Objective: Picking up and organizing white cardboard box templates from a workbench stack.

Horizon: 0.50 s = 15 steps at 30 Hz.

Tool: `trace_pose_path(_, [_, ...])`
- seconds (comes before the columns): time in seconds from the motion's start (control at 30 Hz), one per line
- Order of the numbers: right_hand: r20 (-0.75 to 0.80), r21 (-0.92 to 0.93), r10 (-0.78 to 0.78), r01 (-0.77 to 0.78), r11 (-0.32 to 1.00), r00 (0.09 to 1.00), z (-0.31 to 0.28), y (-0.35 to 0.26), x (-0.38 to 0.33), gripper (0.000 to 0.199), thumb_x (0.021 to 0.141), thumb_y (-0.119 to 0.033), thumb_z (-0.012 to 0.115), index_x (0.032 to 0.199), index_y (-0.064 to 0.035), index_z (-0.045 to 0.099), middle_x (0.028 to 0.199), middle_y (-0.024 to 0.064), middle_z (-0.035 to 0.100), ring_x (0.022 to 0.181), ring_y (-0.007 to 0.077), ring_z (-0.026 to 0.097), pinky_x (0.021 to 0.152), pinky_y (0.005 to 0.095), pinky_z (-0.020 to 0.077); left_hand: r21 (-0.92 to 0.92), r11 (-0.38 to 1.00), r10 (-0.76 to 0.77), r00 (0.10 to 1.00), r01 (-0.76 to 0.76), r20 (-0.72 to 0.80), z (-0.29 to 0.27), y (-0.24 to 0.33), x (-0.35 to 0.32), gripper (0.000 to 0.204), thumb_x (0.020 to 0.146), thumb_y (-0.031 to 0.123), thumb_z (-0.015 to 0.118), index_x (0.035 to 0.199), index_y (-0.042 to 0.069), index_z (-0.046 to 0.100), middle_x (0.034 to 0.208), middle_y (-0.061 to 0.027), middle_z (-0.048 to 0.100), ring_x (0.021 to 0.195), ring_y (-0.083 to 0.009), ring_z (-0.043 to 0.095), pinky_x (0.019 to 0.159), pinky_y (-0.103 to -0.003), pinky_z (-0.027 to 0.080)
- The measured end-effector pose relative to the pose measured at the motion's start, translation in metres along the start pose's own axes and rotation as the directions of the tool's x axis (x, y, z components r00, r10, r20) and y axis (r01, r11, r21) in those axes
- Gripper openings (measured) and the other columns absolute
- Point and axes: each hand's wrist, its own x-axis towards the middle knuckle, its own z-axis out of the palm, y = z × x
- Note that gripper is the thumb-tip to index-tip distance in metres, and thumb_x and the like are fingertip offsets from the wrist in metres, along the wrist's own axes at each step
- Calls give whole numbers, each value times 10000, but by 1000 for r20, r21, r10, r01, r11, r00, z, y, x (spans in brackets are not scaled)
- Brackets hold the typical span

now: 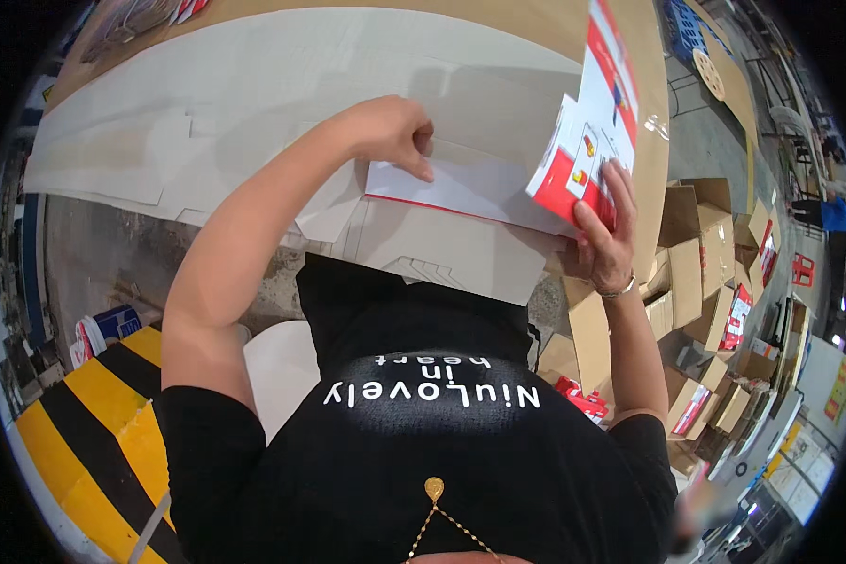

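A printed red-and-white carton sheet (600,132) stands raised at the right of the worktable, bent up from a white panel (461,191) that lies flat with a thin red edge along its near side. My right hand (606,230) grips the raised part low down, thumb and fingers on its printed face. My left hand (395,136) rests over the left end of the white panel. Its fingers curl loosely, and the thumb points down at the panel with a gap below the fingers. Nothing shows in its grasp.
Large grey cardboard sheets (254,85) cover the brown tabletop (644,56). Open brown cartons (691,268) crowd the floor at right, some holding red-and-white packages (738,315). A yellow-and-black striped surface (94,432) lies at lower left. A blue crate (683,33) is at far right.
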Motion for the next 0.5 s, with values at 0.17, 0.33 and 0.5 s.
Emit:
trace_pose_path(0.17, [574,-327,89,128,936,814,10,-11,9,565,792,-319,804,1331,-336,637,1447,81,499,1385,336,418,1194,568,267,172,979,-131,984,110,119,-8,7,5,343,664,257,874,814,37,659,729,-88,671,638,-227,616,589,-357,476])
trace_pose_path(0.33, [533,-303,204,-40,952,821,23,-23,21,552,789,-342,804,1312,-294,635,1199,110,558,1189,326,520,1056,521,431,-25,993,-114,936,112,-332,26,-19,-34,382,730,255,834,985,58,630,845,-94,662,734,-227,624,648,-361,503])
trace_pose_path(0.5, [443,-407,45,157,900,895,33,-17,2,581,796,-319,797,1344,-302,604,1205,134,567,1166,341,544,950,470,523,629,777,348,830,6,-437,83,4,-84,391,812,188,721,1185,106,635,1176,-106,601,1070,-246,565,905,-406,455])
